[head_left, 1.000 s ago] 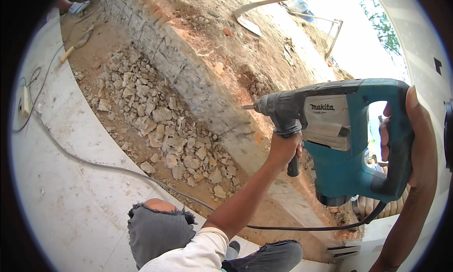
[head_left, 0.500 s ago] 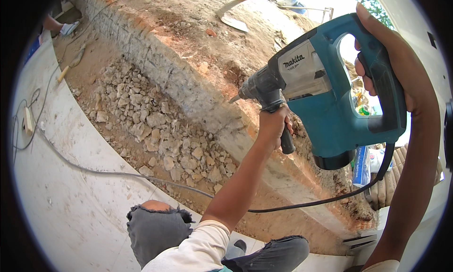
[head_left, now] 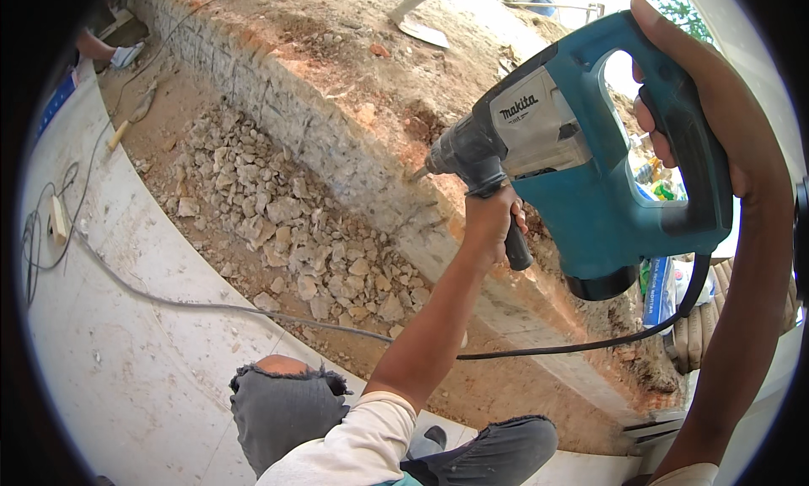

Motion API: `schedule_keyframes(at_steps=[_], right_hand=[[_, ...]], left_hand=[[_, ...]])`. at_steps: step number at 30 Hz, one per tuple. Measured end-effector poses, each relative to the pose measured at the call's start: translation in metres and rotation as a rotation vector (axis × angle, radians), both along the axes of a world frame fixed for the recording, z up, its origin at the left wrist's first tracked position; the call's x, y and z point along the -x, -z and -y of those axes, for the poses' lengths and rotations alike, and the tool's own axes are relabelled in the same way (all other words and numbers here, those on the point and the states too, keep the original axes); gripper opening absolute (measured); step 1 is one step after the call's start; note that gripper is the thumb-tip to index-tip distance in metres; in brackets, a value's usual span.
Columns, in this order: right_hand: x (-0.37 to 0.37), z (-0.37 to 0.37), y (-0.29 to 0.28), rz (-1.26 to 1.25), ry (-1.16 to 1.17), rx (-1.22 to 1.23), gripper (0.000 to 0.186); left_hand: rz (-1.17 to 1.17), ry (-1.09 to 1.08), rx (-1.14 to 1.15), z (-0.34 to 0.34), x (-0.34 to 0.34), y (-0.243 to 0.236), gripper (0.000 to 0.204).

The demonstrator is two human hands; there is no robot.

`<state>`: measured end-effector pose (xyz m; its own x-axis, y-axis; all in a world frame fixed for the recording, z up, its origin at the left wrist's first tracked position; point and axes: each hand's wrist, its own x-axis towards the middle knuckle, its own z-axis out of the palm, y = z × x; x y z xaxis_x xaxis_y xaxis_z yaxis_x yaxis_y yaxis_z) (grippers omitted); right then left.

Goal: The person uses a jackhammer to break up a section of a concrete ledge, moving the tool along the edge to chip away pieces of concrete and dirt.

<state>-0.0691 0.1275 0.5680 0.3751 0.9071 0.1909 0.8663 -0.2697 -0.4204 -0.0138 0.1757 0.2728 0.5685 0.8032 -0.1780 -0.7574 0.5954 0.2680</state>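
Observation:
A teal and black rotary hammer is held up in both my hands, its nose tilted toward the left. My right hand wraps round the rear D-shaped handle. Near the nose, my left hand is closed on the black side handle. The short visible part of the bit meets the upper edge of the broken concrete ledge; whether its tip is sunk in cannot be made out. A black power cord hangs from the tool's base and runs left past my left forearm.
Rubble lies in the dirt trench along the ledge. A hoe rests on the raised soil. At the left, a wooden-handled tool and a power strip lie by pale floor tiles. Stacked sacks stand at right. Another person's foot shows far left.
The view has shifted slightly, so the surroundings sit a little differently in it. My hands keep the same hold on the rotary hammer, and its bit stays at the ledge's edge.

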Motion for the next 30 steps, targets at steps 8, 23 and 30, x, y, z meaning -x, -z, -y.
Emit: schedule_keyframes(at_steps=[8,23,30], right_hand=[[-0.015,0.006,0.004,0.014,0.000,-0.034,0.059],[-0.066,-0.031,0.015,-0.005,-0.078,0.048,0.060],[-0.065,-0.027,0.167,-0.203,-0.047,0.196,0.054]], left_hand=[[-0.073,0.024,-0.085,0.005,-0.002,-0.004,0.009],[-0.127,0.004,0.031,-0.015,-0.021,0.017,0.010],[-0.334,-0.054,0.058,-0.005,-0.020,0.194,0.013]])
